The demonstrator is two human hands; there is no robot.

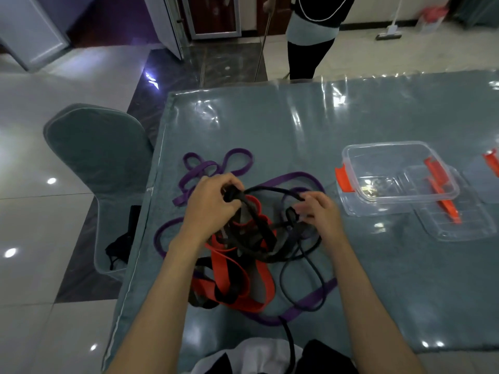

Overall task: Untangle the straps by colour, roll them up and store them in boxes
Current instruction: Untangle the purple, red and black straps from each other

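Two hands grip the black strap (259, 220) stretched crosswise above the tangle: left hand (210, 203) fisted, right hand (317, 211) pinching

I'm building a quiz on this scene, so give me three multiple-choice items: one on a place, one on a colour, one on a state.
1. Where is the clear box relative to the strap tangle?
A. To its right
B. To its left
C. Under it

2. Which strap colours lie in the tangle?
A. Green, white, blue
B. Purple, red, black
C. Yellow, pink, grey

3. What state is the clear box in?
A. Lidded and latched
B. Full of rolled straps
C. Open, no straps inside

Answers: 1 A, it sits right of the right hand. 2 B, those three colours show. 3 C, its lid lies beside it, partly underneath.
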